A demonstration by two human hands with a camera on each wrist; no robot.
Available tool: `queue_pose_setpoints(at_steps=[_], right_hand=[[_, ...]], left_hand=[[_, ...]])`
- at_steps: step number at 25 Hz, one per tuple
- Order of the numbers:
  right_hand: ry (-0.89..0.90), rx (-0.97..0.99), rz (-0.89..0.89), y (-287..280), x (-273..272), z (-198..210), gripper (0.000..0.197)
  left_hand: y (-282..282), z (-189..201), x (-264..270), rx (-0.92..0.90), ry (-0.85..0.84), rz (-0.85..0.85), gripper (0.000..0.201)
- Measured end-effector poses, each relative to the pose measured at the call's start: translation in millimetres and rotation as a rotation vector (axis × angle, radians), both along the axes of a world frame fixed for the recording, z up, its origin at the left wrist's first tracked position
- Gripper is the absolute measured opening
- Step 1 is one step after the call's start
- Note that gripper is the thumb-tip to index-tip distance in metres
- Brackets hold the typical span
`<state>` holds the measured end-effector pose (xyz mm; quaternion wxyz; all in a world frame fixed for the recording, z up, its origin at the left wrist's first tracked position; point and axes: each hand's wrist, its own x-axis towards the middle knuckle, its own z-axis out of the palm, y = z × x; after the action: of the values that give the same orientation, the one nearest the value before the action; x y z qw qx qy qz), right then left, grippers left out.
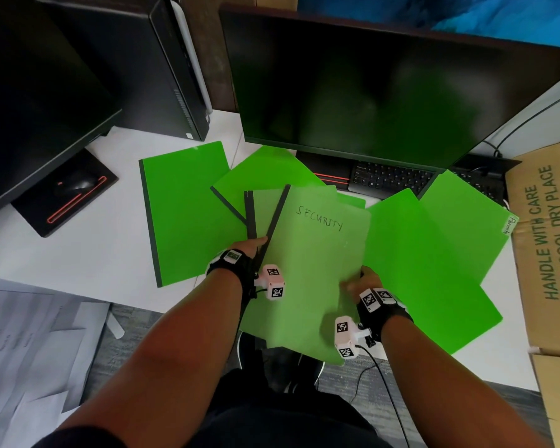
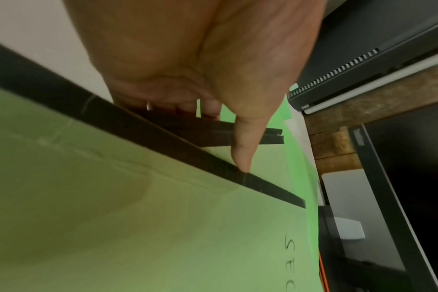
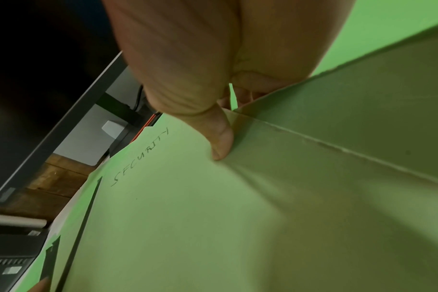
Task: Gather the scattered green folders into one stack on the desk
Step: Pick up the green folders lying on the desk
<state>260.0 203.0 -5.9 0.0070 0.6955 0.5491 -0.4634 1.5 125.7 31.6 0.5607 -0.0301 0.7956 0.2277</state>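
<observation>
- The pale green card folder marked "SECURITY" [image 1: 307,270] is held above the white desk [image 1: 78,253], overhanging its near edge; the left hand [image 1: 244,248] is clamped on its black spine side, thumb [image 2: 243,150] on top and fingers underneath.
- A second black-spined folder [image 1: 249,215] is caught in that same left grip, fanned out of line; a slip is judged likely if the pinch is loosened.
- The right edge is pinched by the right hand [image 1: 364,282], thumb [image 3: 220,142] pressed into the cover, which is already creased there; a permanent bend is risked under a harder squeeze.
- The bright green plastic folder [image 1: 434,279] to the right projects past the desk edge and could be knocked to the floor.
- Further back, three more green folders [image 1: 181,215] [image 1: 265,173] [image 1: 463,221] lie flat and overlapping; smooth covers are judged prone to sliding when stacked.
- The farthest ones lie close to the black keyboard [image 1: 388,181] and the black monitor [image 1: 385,92], where snagging is possible.
</observation>
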Motion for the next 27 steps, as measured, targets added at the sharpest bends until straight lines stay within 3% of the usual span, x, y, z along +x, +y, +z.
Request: queue_pose_setpoints(at_steps=[4,6,8,11,13,17,20,25,27], right_hand=[[0.023,-0.006,-0.025,2.0,-0.6,-0.4,0.036],[0.030,-0.014,-0.030,3.1,0.0,-0.5,0.036],[0.024,-0.027,-0.035,4.7,0.2,-1.2,0.037],[0.023,-0.031,-0.020,7.9,-0.5,-1.7,0.037],[0.022,-0.025,0.001,10.8,1.0,0.6,0.034],[0.088,-0.042,0.003,12.5,6.6,5.2,0.039],[0.166,-0.022,-0.040,11.8,15.2,13.3,0.038],[0.183,0.045,-0.003,-1.2,18.2,31.6,0.028],[0.150,0.087,0.014,-9.8,13.7,34.0,0.031]], left_hand=[[19.7,7.1,-11.8,0.056,0.188,-0.189,0.055],[30.4,3.9,-20.4,0.049,0.208,-0.226,0.063],[36.5,4.6,-26.5,0.030,0.152,-0.163,0.077],[44.5,3.5,-31.6,0.109,0.073,-0.059,0.066],[48.2,3.7,-31.1,0.061,0.043,-0.006,0.065],[47.4,6.7,-23.5,0.169,0.230,-0.022,0.058],[27.6,7.0,-15.0,0.265,0.316,0.058,0.052],[-13.1,15.8,-1.7,0.428,0.357,0.040,0.037],[-26.1,24.9,4.0,0.465,0.330,0.011,0.042]])
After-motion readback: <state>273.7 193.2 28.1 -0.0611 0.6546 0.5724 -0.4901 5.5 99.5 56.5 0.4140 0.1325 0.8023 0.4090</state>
